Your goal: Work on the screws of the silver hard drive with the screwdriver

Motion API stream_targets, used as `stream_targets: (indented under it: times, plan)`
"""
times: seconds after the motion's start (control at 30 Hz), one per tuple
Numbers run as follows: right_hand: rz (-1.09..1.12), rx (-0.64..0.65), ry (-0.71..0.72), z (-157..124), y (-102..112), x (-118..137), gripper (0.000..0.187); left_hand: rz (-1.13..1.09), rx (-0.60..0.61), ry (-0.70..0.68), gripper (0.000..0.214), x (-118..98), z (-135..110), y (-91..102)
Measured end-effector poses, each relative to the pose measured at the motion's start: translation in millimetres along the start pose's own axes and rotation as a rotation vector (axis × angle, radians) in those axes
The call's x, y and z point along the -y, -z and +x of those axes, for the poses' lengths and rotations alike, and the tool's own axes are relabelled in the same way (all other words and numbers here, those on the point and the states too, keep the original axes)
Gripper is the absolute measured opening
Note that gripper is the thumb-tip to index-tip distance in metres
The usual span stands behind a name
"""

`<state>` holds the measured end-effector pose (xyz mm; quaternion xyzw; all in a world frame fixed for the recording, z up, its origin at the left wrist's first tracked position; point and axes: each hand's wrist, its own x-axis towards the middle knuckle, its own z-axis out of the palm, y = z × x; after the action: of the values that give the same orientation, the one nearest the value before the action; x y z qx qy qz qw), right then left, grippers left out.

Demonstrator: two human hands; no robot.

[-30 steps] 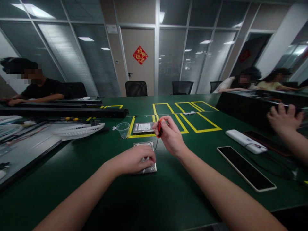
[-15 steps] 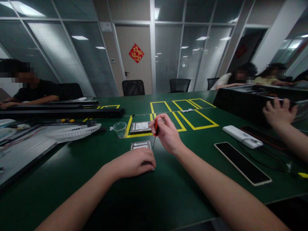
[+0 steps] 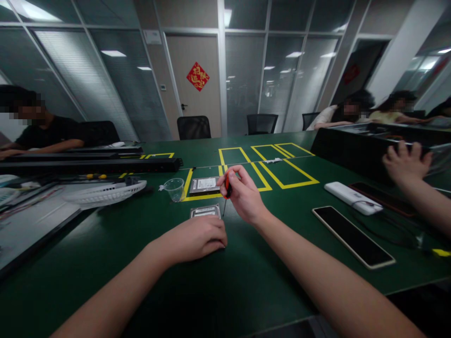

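Note:
A silver hard drive lies flat on the green table in front of me. My left hand rests on its near half, fingers curled down over it and pressing it to the table. My right hand is closed on a small red-handled screwdriver, held upright with its thin tip pointing down at the drive's far right corner. A second hard drive sits just beyond, inside a yellow taped rectangle.
A clear plastic cup and a white basket stand to the left. A phone and a white power bank lie to the right. Another person's hand holds a black chassis at right. Other people sit around the table.
My left hand slid further over the near drive, covering more of it. My right hand with the screwdriver stayed over the far right corner. The view shifted slightly.

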<state>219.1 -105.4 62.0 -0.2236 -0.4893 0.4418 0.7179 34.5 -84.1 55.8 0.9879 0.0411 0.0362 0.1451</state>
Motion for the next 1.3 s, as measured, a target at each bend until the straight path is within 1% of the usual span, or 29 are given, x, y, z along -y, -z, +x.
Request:
stream_targets:
  times: [0.23,0.4,0.6,0.8,0.87,0.93,1.07,1.1,1.17,1.3]
  plan:
    - [-0.016,0.003,-0.008,-1.1,-0.7,0.1,0.025,0.041,-0.002,-0.010,0.013,-3.4,2.1,2.4]
    - [0.005,0.010,-0.005,-1.1,-0.4,-0.3,0.023,0.014,0.000,-0.017,0.015,-1.4,2.1,0.9]
    - [0.031,0.015,0.002,-0.7,0.2,-1.4,0.023,-0.036,-0.030,-0.034,0.014,1.6,1.5,-0.5]
    - [0.033,0.014,0.006,-1.6,-0.7,-0.1,0.021,-0.079,-0.033,-0.002,0.012,2.3,0.3,2.7]
    - [0.033,0.013,0.009,-2.0,-1.0,0.9,0.021,-0.089,-0.040,0.025,0.010,1.2,-1.2,5.7]
    - [0.034,0.011,0.010,-2.2,-1.4,1.9,0.021,-0.087,-0.054,0.080,0.007,-1.3,-3.5,10.3]
    - [0.036,0.005,-0.003,-2.3,-2.0,3.4,0.020,-0.021,-0.035,0.222,0.039,-8.5,-7.2,18.6]
    - [0.039,0.004,-0.005,-2.3,-2.1,3.6,0.020,0.005,-0.023,0.248,0.043,-10.0,-7.6,19.5]
    - [0.049,0.006,-0.005,-2.1,-1.9,3.6,0.019,0.057,0.005,0.286,0.047,-11.6,-7.5,19.3]
    - [0.053,0.013,0.000,-2.2,-0.7,3.5,0.017,0.127,0.034,0.309,0.044,-9.4,-6.2,15.6]
